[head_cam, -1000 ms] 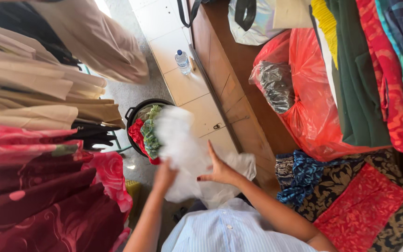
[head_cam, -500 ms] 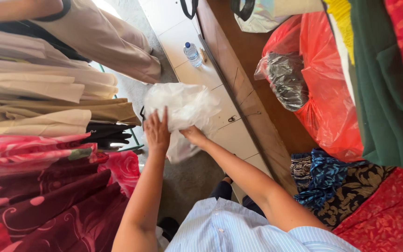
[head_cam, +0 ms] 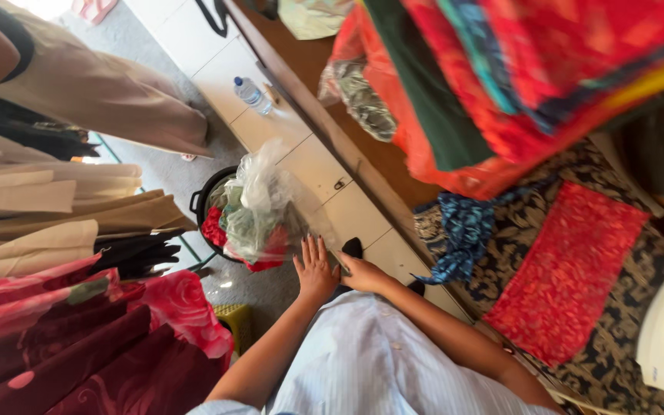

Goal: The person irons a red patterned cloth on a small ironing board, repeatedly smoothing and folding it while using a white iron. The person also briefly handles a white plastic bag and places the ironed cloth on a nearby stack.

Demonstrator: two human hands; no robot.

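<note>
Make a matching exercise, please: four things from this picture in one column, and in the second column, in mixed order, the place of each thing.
Things:
1. water bottle
2. clear plastic bag
3. red patterned cloth
4. left hand

Places:
A. on the dark patterned fabric at the right
B. just below the bag, fingers spread
C. lying on the white tiled floor
D. on top of the black bin of scraps

Pairs: 1-C, 2-D, 3-A, 4-B

water bottle (head_cam: 252, 94) at 11 o'clock | red cloth (head_cam: 566, 273) at 4 | folded fabrics (head_cam: 532, 69) at 1 | hanging garments (head_cam: 55, 200) at 9
</note>
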